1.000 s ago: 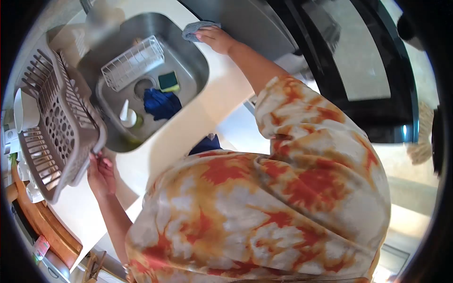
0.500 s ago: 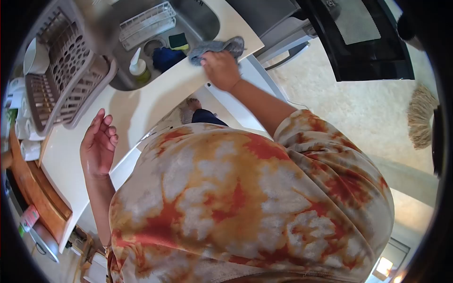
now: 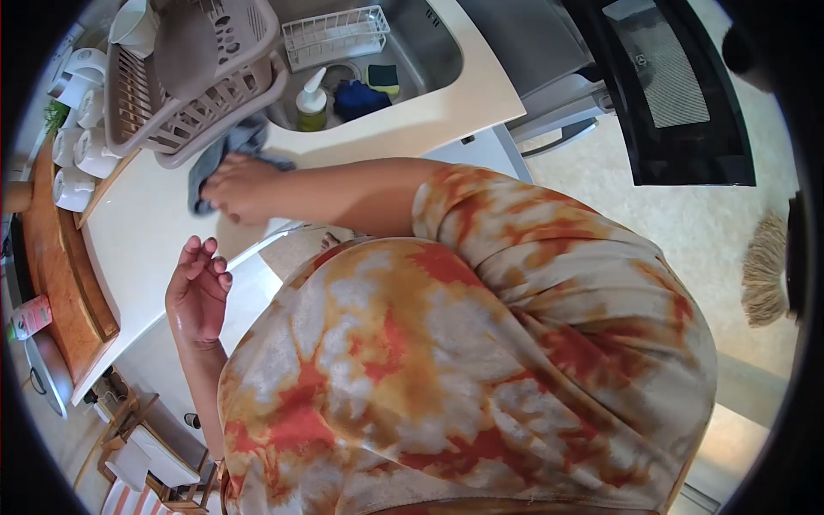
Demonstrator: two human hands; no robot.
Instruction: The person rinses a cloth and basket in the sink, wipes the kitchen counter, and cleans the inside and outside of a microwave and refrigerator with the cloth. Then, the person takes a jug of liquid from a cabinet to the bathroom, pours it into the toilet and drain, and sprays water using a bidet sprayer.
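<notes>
The white desk ran from the lower left to the upper centre of the frame, with the sink set into it at the upper centre. The dish rack stood at the upper left, just beside the grey-blue cloth, which lay bunched on the desk. Inside the sink were the white wire basket, the pump bottle, upright, the dark blue cloth and the sponge. The right hand lay on the grey-blue cloth, fingers bent over it; how firmly they closed could not be told. The left hand, left of centre, was half open, fingers loosely curled, and held nothing.
</notes>
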